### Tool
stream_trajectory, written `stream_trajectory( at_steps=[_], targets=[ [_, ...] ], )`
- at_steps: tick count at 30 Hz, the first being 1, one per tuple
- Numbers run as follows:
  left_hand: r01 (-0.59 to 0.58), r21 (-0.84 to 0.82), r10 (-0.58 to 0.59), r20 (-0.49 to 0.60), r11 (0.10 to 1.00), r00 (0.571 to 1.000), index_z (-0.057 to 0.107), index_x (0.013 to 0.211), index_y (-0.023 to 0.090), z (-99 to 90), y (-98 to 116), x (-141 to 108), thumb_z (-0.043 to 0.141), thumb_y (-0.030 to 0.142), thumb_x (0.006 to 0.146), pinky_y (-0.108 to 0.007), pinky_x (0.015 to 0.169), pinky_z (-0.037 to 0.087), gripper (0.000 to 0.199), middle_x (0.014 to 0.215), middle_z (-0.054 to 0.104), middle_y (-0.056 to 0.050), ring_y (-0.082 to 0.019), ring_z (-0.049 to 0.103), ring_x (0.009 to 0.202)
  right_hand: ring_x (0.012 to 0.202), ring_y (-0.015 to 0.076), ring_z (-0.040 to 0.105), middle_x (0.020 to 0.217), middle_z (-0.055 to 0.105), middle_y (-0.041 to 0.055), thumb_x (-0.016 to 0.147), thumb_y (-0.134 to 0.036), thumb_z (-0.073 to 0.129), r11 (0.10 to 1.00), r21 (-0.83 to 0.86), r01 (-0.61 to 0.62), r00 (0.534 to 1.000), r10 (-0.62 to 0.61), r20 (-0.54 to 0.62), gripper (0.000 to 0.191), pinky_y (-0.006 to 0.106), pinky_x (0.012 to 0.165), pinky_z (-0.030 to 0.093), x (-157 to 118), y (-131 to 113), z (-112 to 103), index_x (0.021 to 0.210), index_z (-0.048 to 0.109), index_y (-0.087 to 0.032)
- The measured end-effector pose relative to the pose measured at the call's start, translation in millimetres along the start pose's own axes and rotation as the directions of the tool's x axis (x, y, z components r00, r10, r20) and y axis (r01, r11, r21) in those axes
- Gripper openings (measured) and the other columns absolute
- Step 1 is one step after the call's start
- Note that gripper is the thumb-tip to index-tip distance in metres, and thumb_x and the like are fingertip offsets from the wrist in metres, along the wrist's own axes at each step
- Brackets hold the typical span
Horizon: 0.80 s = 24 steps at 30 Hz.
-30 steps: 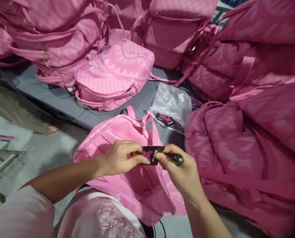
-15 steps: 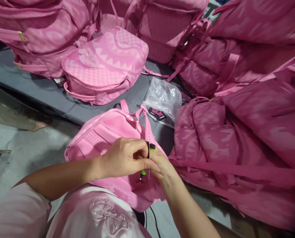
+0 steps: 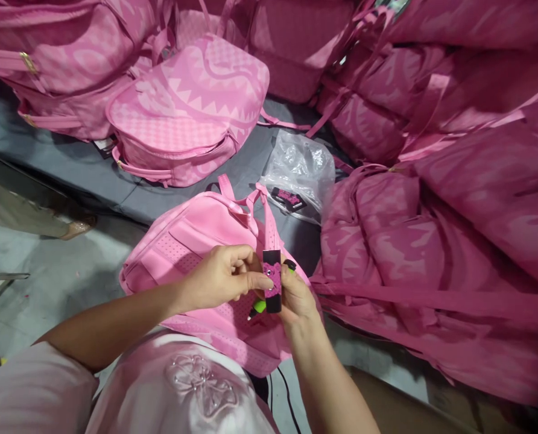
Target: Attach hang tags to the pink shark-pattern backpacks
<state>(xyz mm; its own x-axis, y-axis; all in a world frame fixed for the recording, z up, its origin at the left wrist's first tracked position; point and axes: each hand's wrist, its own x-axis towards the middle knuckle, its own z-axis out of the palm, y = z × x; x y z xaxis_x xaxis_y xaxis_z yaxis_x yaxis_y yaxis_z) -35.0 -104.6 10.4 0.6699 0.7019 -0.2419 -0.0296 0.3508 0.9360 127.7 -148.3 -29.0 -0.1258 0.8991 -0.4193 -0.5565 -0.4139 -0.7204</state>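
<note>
In front of me a pink backpack [image 3: 196, 232] lies tilted, its padded, perforated side facing up. A black and pink hang tag [image 3: 272, 274] lies over its shoulder strap [image 3: 269, 229], face towards me. My left hand [image 3: 226, 274] pinches the tag's left edge between thumb and fingers. At the tag's other edge, my right hand [image 3: 298, 295] has its fingers closed round a slim green-and-black pen-like tool [image 3: 260, 305]. The tool's tip points down and left, and its black end shows above the thumb; the tag hides its middle.
A clear plastic bag [image 3: 298, 163] with similar black and pink tags [image 3: 289, 199] lies on the grey-covered table [image 3: 160, 205]. Another pink backpack [image 3: 187, 111] rests behind it. More pink backpacks [image 3: 386, 235] are piled right and back. A person's foot [image 3: 78, 227] shows at left.
The hang tag has turned from edge-on to face me. My hands have moved slightly apart, and the pen-like tool's tip has shifted a little left.
</note>
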Motion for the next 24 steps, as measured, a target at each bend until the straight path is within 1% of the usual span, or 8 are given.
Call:
stream_trajectory(
  at_steps=[6, 9, 10, 12, 14, 16, 19, 24],
  targets=[
    [0.028, -0.043, -0.027, 0.035, 0.999, 0.999, 0.056, 0.074, 0.014, -1.6, -12.4, 1.3, 0.069, 0.049, 0.081, -0.017, 0.044, 0.042, 0.038, 0.059, 0.057, 0.004, -0.005, 0.052, 0.046, 0.05, 0.0094, 0.052, 0.057, 0.056, -0.0054, 0.058, -0.046, 0.09, 0.989, 0.145, -0.014, 1.0, 0.016, -0.015, 0.045, 0.02, 0.047, 0.044, 2.2, 11.2, 2.9, 0.068, 0.055, -0.019],
    [-0.167, 0.075, 0.173, -0.09, 0.983, 0.981, 0.06, 0.088, 0.015, -0.9, -13.7, 0.9, 0.07, 0.049, 0.081, -0.02, 0.053, 0.049, 0.037, 0.074, 0.066, -0.001, -0.01, 0.062, 0.061, 0.041, 0.0062, 0.041, 0.05, 0.048, -0.0083, 0.06, -0.043, 0.089, 0.976, 0.205, -0.076, 0.997, 0.077, 0.004, 0.045, 0.017, 0.038, 0.034, 0.4, 14.4, 5.3, 0.068, 0.051, -0.02],
    [-0.281, 0.178, 0.31, -0.164, 0.943, 0.936, 0.062, 0.096, 0.015, -1.8, -12.9, 1.2, 0.073, 0.049, 0.078, -0.023, 0.062, 0.052, 0.04, 0.087, 0.069, -0.005, -0.013, 0.066, 0.075, 0.039, 0.0051, 0.036, 0.049, 0.045, -0.0094, 0.061, -0.043, 0.089, 0.971, 0.215, -0.104, 0.995, 0.103, 0.019, 0.045, 0.016, 0.035, 0.03, -0.7, 14.2, 6.8, 0.07, 0.051, -0.02],
    [-0.465, 0.429, 0.587, -0.214, 0.774, 0.78, 0.063, 0.108, 0.018, -5.8, -9.6, 2.7, 0.081, 0.045, 0.071, -0.032, 0.084, 0.054, 0.049, 0.115, 0.068, -0.012, -0.021, 0.063, 0.108, 0.037, 0.0035, 0.031, 0.048, 0.042, -0.0106, 0.062, -0.044, 0.088, 0.965, 0.216, -0.149, 0.989, 0.144, 0.038, 0.045, 0.014, 0.034, 0.026, -2.6, 12.7, 10.0, 0.072, 0.051, -0.02],
    [-0.565, 0.562, 0.718, -0.076, 0.604, 0.691, 0.067, 0.103, 0.019, -10.8, -6.2, 5.1, 0.08, 0.04, 0.074, -0.037, 0.097, 0.049, 0.038, 0.117, 0.068, -0.011, -0.023, 0.059, 0.117, 0.038, 0.0027, 0.03, 0.048, 0.04, -0.0104, 0.06, -0.041, 0.088, 0.962, 0.188, -0.196, 0.98, 0.189, 0.055, 0.046, 0.012, 0.034, 0.022, -3.6, 11.6, 12.8, 0.07, 0.049, -0.019],
    [-0.599, 0.572, 0.706, 0.049, 0.56, 0.706, 0.069, 0.087, 0.019, -14.3, -4.8, 7.4, 0.072, 0.033, 0.084, -0.035, 0.092, 0.049, 0.015, 0.095, 0.073, -0.007, -0.018, 0.065, 0.098, 0.039, 0.0026, 0.03, 0.046, 0.039, -0.0099, 0.058, -0.042, 0.089, 0.958, 0.163, -0.237, 0.97, 0.226, 0.086, 0.049, 0.011, 0.034, 0.019, -3.3, 12.6, 14.7, 0.066, 0.046, -0.019],
    [-0.563, 0.582, 0.65, 0.076, 0.586, 0.756, 0.066, 0.075, 0.017, -14.2, -7.3, 7.8, 0.064, 0.027, 0.09, -0.031, 0.08, 0.049, 0.018, 0.074, 0.07, -0.003, -0.013, 0.064, 0.074, 0.038, 0.0028, 0.029, 0.045, 0.039, -0.0099, 0.059, -0.046, 0.087, 0.954, 0.15, -0.259, 0.962, 0.242, 0.123, 0.05, 0.012, 0.035, 0.02, -2.6, 16.5, 15.9, 0.067, 0.046, -0.019],
    [-0.558, 0.623, 0.698, 0.027, 0.548, 0.716, 0.069, 0.094, 0.017, -24.0, -9.8, -2.3, 0.049, 0.026, 0.098, -0.031, 0.087, 0.051, 0.023, 0.094, 0.074, -0.008, -0.016, 0.067, 0.092, 0.036, 0.0039, 0.033, 0.047, 0.042, -0.0091, 0.066, -0.046, 0.082, 0.983, 0.011, -0.181, 0.982, 0.18, 0.053, 0.041, 0.015, 0.034, 0.025, -10.6, 6.4, 10.5, 0.071, 0.052, -0.019]
  ],
)
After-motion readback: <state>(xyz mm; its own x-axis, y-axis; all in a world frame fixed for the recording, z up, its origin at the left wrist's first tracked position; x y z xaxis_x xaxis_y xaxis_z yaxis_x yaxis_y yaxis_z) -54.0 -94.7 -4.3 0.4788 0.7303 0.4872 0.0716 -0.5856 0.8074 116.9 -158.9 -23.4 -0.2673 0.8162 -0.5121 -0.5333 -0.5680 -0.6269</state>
